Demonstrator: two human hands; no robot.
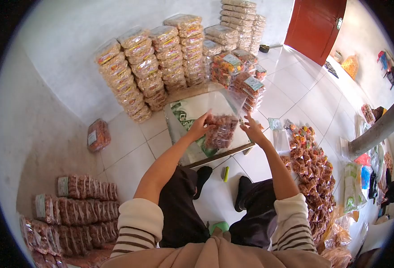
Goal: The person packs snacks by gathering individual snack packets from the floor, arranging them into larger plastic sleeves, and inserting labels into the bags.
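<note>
A clear plastic bag of reddish-brown snacks (221, 131) lies on the low table in front of me, its clear upper part spread toward the far side. My left hand (200, 128) grips the left side of this bag, some fingertips hidden against it. Just off the bag's right edge is my right hand (253, 129), fingers apart and no object visible in it. Under the bag, a white and green printed sheet (186, 112) covers the low table (197, 160).
Tall stacks of packed snacks (134, 67) line the wall, with colourful packs (228, 64) beside them. Small snack packets (311, 165) form a heap on my right. Rows of brown packs (78, 210) lie at left. Between my feet is a yellow-green tool (226, 173).
</note>
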